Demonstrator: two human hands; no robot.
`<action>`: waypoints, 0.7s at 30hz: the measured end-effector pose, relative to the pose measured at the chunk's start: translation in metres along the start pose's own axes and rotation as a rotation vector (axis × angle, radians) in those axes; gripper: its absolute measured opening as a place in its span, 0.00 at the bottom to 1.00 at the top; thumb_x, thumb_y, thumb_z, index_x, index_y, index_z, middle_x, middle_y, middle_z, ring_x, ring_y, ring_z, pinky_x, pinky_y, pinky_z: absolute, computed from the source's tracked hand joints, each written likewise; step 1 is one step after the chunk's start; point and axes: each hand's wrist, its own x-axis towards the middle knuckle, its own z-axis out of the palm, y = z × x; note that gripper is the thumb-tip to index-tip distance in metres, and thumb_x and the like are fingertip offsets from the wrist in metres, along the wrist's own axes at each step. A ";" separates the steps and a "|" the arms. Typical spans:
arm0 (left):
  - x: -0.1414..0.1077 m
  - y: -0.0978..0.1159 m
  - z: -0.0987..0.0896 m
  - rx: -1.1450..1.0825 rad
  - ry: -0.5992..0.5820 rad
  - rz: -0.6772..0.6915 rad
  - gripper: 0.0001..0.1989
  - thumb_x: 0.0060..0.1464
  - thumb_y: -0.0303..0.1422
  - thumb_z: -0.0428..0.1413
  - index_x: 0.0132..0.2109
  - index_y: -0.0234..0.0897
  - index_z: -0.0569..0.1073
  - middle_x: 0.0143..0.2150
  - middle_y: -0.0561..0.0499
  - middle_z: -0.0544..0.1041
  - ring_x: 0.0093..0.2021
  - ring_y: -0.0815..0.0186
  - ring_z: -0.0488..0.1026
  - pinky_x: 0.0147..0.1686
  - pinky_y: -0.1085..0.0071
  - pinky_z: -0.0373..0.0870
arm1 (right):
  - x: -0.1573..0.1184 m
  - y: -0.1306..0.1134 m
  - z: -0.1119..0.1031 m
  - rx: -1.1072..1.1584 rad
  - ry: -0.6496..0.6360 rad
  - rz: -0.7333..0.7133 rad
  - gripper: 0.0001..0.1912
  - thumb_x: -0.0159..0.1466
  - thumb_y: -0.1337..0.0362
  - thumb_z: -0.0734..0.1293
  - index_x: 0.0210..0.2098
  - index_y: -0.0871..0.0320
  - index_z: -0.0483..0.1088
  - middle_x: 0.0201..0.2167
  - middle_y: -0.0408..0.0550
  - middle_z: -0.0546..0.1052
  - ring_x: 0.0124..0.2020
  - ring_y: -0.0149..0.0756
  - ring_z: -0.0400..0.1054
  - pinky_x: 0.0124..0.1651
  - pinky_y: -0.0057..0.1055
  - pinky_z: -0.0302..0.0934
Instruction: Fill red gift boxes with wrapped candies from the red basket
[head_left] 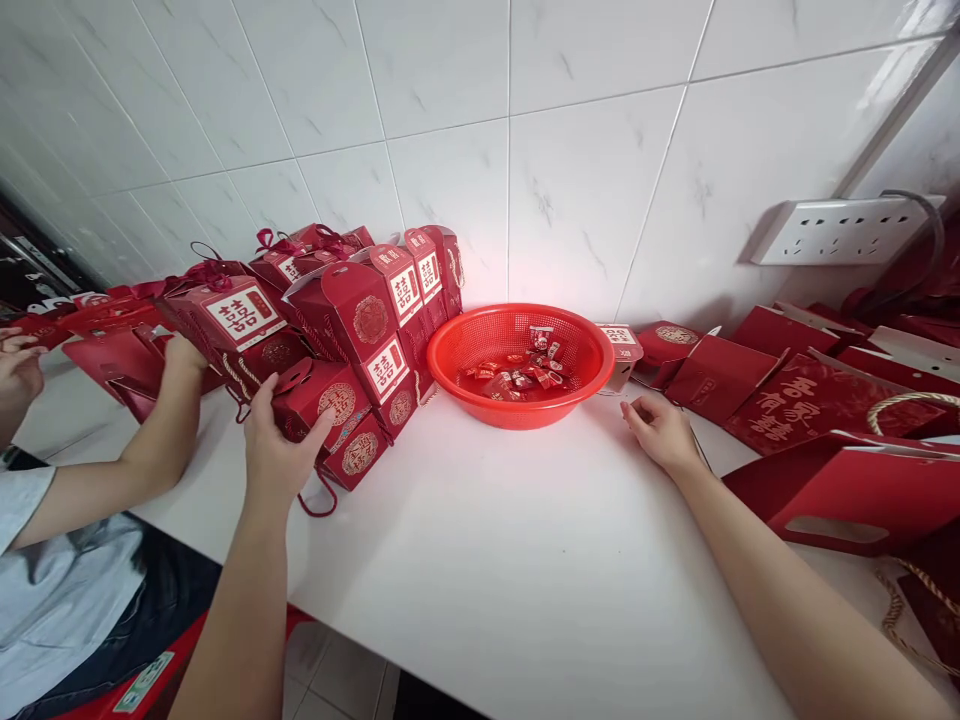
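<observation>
My left hand [276, 440] is closed around the end of a small red gift box [321, 395] with a gold round emblem. That box sits on top of another red box [356, 452], against a stack of red boxes [360, 312] with white double-happiness labels. A dark red cord [319, 508] hangs down onto the table by the stack. My right hand [661, 430] lies on the white table with its fingers curled in, and nothing shows in them. It is to the right of a red plastic basket [521, 412], which holds several small wrapped sweets [517, 380].
Red boxes [724, 380] and paper bags [870, 490] with rope handles crowd the right side. A white power strip [847, 230] is on the tiled wall. To my left, another person's arm [161, 420] reaches among red bags [120, 360].
</observation>
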 end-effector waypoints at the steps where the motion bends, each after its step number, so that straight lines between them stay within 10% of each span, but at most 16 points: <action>1: -0.003 -0.002 0.005 0.048 0.020 -0.002 0.44 0.46 0.47 0.65 0.67 0.39 0.60 0.63 0.40 0.67 0.62 0.45 0.64 0.62 0.43 0.62 | 0.000 -0.001 0.000 -0.005 -0.006 -0.005 0.19 0.63 0.49 0.62 0.24 0.55 0.67 0.18 0.43 0.70 0.22 0.35 0.62 0.29 0.32 0.52; 15: -0.017 -0.018 0.010 0.014 0.119 0.146 0.55 0.46 0.44 0.64 0.73 0.34 0.45 0.70 0.38 0.55 0.69 0.49 0.55 0.69 0.54 0.53 | 0.002 0.002 0.005 0.002 -0.042 -0.049 0.21 0.64 0.47 0.61 0.23 0.55 0.65 0.18 0.42 0.69 0.22 0.35 0.61 0.28 0.32 0.52; 21: -0.021 -0.014 0.005 -0.109 0.012 -0.007 0.62 0.46 0.42 0.65 0.73 0.37 0.31 0.75 0.38 0.40 0.73 0.50 0.47 0.70 0.51 0.48 | 0.004 0.004 0.007 0.000 -0.047 -0.041 0.20 0.64 0.48 0.62 0.24 0.55 0.67 0.21 0.45 0.73 0.24 0.36 0.63 0.29 0.32 0.53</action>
